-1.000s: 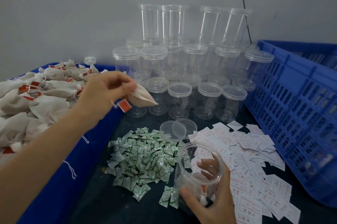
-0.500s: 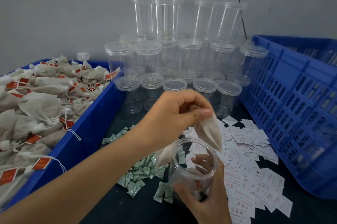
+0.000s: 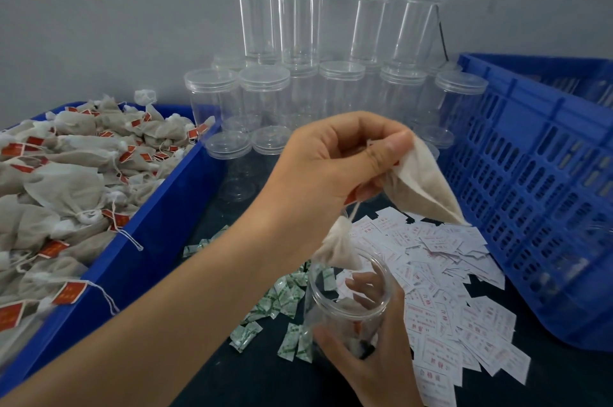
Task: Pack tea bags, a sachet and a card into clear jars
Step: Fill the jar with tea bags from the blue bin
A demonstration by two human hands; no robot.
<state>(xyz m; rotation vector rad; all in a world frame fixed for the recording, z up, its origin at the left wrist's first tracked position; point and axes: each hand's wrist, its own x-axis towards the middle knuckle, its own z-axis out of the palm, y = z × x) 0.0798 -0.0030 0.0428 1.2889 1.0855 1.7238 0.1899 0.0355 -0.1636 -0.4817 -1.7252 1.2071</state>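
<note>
- The right hand [image 3: 374,353], at the near edge of the table [image 3: 252,383], grips the open jar [image 3: 316,303] round its wall. Its fingers show through the clear plastic. Pale cloth and a red tag lie at the jar's bottom.
- The jar looks light, stiff and slick. A full wrap round the wall, as here, should stop it slipping.
- Sachets [image 3: 285,303] are heaped on the table just left of the jar and cards [image 3: 447,274] are spread to its right. Both are flat and light, probably easiest pinched by an edge.
- The left hand [image 3: 331,167], above the jar, pinches the upper bag [image 3: 428,187] by its top. The lower bag [image 3: 338,247] dangles from the same hand on a string, at the jar's mouth.
- Both bags look soft, limp and nearly weightless. Held by the neck or string, they should fold in easily.
- Spare bags [image 3: 66,181] fill the bin [image 3: 159,227] along the left edge, and a crate [image 3: 537,181] stands on the right.
- Lidded jars [image 3: 263,98] are stacked at the far edge.
</note>
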